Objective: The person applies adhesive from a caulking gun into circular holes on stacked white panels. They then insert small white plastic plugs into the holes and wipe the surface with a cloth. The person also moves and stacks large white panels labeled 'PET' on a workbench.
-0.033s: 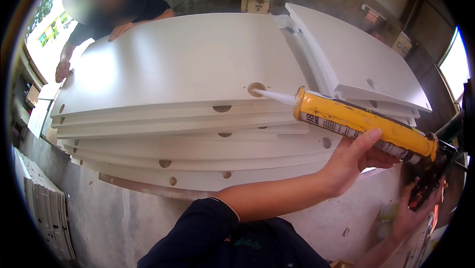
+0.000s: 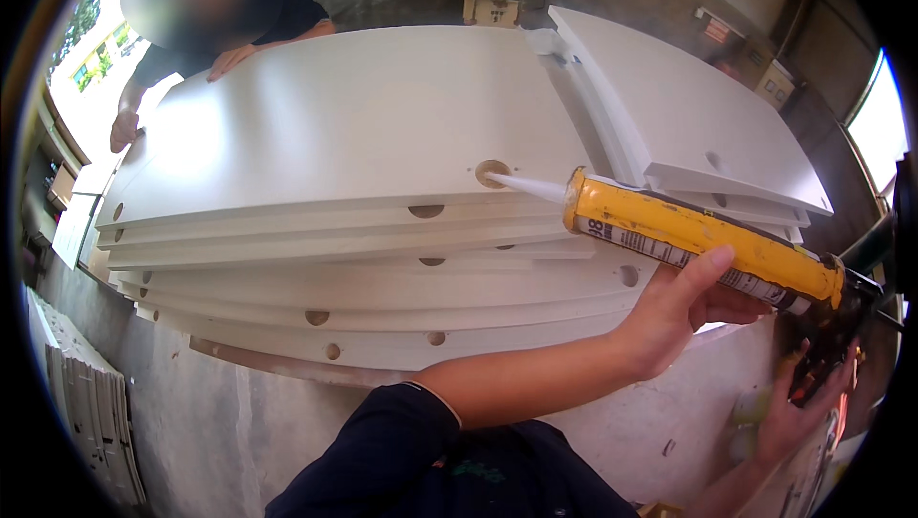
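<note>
A caulking gun (image 2: pixel 708 236) with a worn yellow barrel slants across the right side. Its white nozzle (image 2: pixel 531 185) points left, the tip at a round hole (image 2: pixel 492 174) in the top white panel (image 2: pixel 354 116). My left hand (image 2: pixel 679 312) is closed around the barrel from below, thumb along its near side. At the gun's dark rear end, my right hand (image 2: pixel 813 413) grips the handle and trigger area, partly in shadow. Whether any sealant is coming out at the tip cannot be made out.
More white panels (image 2: pixel 354 288) with round holes are stacked beneath. Another panel stack (image 2: pixel 708 116) stands at the right. Across the top panel a person in dark clothes rests a hand (image 2: pixel 229 61) on it; the other hand (image 2: pixel 124 131) is at its left edge. Boards (image 2: pixel 91 413) stand lower left.
The view has shifted very slightly. The other person's hand at the panel's left edge has moved a little; my hands and the caulking gun hold the same pose.
</note>
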{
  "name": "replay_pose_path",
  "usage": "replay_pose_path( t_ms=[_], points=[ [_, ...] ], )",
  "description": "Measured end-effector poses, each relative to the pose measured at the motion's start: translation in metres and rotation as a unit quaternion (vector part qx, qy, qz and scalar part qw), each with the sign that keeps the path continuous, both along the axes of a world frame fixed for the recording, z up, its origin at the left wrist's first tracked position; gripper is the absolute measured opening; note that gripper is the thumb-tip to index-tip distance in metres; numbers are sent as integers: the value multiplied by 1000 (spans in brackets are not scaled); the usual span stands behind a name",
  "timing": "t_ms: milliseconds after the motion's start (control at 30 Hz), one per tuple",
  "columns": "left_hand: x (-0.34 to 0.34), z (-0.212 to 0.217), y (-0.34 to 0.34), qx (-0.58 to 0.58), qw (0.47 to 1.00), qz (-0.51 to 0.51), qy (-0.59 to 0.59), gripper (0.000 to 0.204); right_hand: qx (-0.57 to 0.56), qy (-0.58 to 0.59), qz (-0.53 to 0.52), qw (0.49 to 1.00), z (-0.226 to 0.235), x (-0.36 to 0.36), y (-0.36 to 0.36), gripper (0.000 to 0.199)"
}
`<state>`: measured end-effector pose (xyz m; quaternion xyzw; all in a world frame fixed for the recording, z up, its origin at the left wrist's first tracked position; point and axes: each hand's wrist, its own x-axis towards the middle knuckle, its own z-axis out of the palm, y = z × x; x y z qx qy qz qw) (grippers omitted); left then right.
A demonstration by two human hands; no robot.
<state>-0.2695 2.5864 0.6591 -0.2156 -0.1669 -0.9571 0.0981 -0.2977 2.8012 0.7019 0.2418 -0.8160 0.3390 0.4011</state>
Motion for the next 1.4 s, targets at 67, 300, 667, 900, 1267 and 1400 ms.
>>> replay_pose_path(
  t_ms=[67,300,667,900,1267,1400],
  points=[
    [0,0,0,-10,1000,5,-6,58,-21,-11,10,1000,-4,-2,8,81],
    [3,5,3,0,1000,5,0,56,-106,-136,26,985,1,3,5,85],
    [0,-5,2,0,1000,-17,-12,55,-235,-499,347,759,18,-15,33,58],
    [2,-2,4,16,1000,-24,-6,54,-262,-500,381,732,19,-11,43,53],
    [-3,-3,8,18,999,-39,11,53,-312,-429,229,816,23,1,41,54],
    [-1,2,6,18,999,-28,7,52,-264,-483,343,761,28,-8,46,61]
  ],
)
